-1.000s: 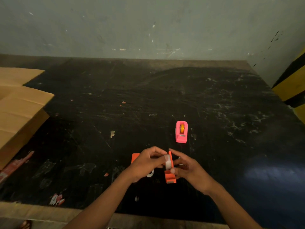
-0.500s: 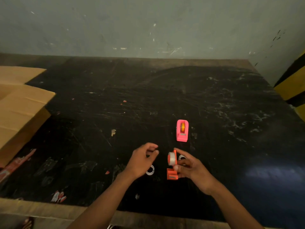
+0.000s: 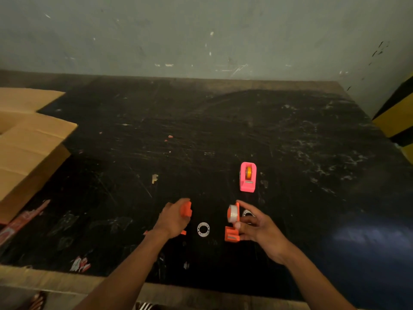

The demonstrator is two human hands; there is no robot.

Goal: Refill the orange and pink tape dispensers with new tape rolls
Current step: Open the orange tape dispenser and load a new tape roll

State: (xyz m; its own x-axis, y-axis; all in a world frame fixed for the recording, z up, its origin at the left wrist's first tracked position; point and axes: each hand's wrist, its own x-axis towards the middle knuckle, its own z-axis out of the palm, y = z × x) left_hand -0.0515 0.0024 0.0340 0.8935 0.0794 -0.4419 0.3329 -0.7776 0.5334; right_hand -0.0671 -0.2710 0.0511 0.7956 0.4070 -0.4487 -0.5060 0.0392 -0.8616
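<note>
My right hand holds an open half of the orange tape dispenser upright near the table's front, with a clear tape roll seated on it. In my left hand is the other orange piece, gripped and held a little to the left. Between my hands a white ring lies flat, probably an empty tape core. A second ring shows partly behind my right fingers. The pink dispenser stands farther back, closed, with an orange-yellow roll inside.
A flattened cardboard box covers the table's left side. Red and white wrapper scraps lie near the front edge, with another red wrapper at the left. A yellow-and-black striped post stands at the right, and a grey wall runs behind.
My left hand let go of the tape roll on the dispenser, moved left, and picked up the orange piece from the table. My right hand kept the dispenser half with its roll.
</note>
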